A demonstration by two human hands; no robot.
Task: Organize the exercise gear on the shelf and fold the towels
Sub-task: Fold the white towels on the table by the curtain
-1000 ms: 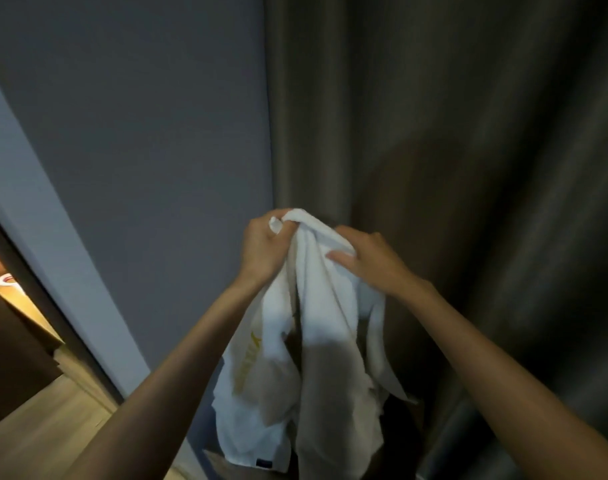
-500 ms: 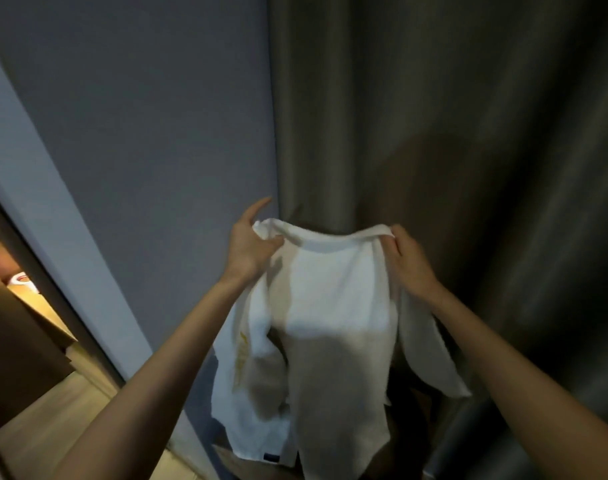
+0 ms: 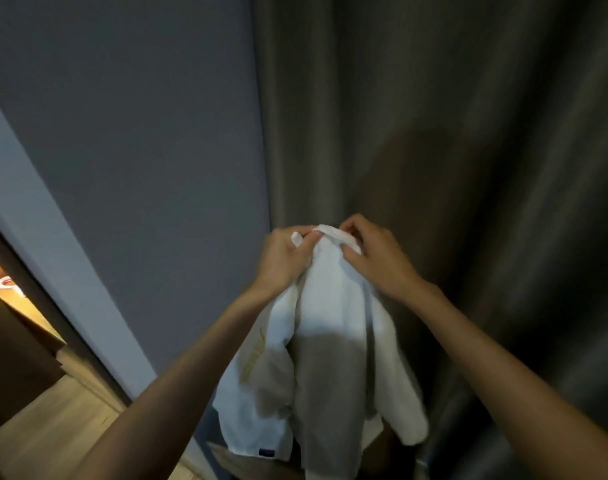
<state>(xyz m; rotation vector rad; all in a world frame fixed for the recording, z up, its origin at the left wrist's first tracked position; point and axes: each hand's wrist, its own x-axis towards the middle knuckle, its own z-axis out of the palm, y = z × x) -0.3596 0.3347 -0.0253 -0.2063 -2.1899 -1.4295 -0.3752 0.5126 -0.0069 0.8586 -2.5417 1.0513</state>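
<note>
A white towel [image 3: 330, 341] with faint yellow lettering on its left side hangs in the air in front of me, bunched and draped downward. My left hand [image 3: 282, 261] pinches its top edge at the left. Close beside it, my right hand [image 3: 375, 258] pinches the same top edge at the right. The two hands nearly touch. The towel's lower end is cut off by the frame's bottom edge.
A dark curtain [image 3: 451, 133] hangs directly behind the towel. A grey wall [image 3: 140, 133] fills the left. At the lower left a doorway opens onto a lit wooden floor [image 3: 36, 438] and a brown cabinet [image 3: 11, 358].
Half a second ago my hands held the towel's top edge spread wide. They have since come together, so the towel is bunched again.
</note>
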